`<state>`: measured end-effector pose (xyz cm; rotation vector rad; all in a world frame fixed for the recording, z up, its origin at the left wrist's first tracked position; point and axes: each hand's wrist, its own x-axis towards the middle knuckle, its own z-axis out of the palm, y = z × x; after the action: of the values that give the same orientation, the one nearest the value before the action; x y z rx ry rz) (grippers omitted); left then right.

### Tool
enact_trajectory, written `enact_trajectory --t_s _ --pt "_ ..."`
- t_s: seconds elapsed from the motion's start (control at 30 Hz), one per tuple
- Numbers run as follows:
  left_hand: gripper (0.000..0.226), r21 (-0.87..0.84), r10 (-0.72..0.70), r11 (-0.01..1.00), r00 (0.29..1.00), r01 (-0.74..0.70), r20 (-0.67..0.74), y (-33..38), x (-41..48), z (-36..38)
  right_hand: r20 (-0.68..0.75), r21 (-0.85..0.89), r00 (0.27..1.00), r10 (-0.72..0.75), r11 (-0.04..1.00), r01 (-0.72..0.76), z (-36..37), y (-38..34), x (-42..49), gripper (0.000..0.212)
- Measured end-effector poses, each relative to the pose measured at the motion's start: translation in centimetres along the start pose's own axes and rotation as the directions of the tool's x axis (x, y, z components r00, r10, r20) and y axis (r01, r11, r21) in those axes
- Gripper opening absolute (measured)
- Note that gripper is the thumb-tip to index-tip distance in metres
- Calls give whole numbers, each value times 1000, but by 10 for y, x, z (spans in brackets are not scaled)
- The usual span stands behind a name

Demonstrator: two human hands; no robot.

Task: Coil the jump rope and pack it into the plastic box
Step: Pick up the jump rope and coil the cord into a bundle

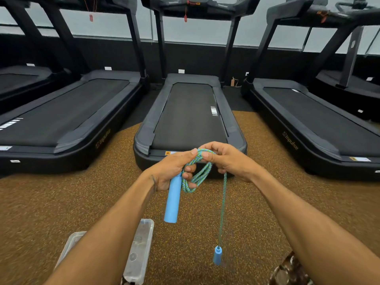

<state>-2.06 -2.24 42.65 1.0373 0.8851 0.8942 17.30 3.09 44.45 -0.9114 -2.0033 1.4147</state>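
Jump rope (197, 175) coiling was partly done: left hand (170, 171) gripped one blue handle (172, 200) plus several loops, right hand (224, 159) pinched the cord. A tail with the second handle (217, 255) hung free. Plastic box (141, 249) waited on the floor, unpacked.

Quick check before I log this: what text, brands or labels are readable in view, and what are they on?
"impulse": gold lettering on the left treadmill side rail.
"impulse": the same on the right treadmill rail.
Orange and white sticker on the middle treadmill: too small to read.
White tags on the treadmill ends and belt marks: no legible text.
Console display: blurred.
Rope, handles and plastic box: no text visible.
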Motion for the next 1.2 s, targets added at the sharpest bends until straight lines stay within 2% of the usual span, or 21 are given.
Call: enact_trajectory --t_s 0.1,0.27,0.47,0.63,0.8,1.03,1.2 --pt "30 -3 -25 1000 999 25 -24 0 1 0 -14 -56 1000 -19 998 18 1 0 -1 24" --pt "48 32 -86 996 994 84 65 4 -3 7 -84 -37 996 -37 999 34 4 -3 5 20" --pt "40 -33 -22 999 992 26 127 4 -6 7 -91 172 996 -8 985 24 2 -3 4 19" --pt "33 -92 33 996 986 -18 163 -1 -3 8 -88 406 995 45 914 -6 5 -2 5 18" --pt "31 -142 52 990 983 -27 176 -7 1 4 -92 466 993 74 884 -23 10 2 4 21" --pt "37 -193 113 977 985 -87 129 2 0 8 -176 445 974 145 894 -53 17 19 3 28" --pt "40 -244 165 959 985 -147 57 12 1 6 -134 212 975 177 966 -147 28 52 -8 33"
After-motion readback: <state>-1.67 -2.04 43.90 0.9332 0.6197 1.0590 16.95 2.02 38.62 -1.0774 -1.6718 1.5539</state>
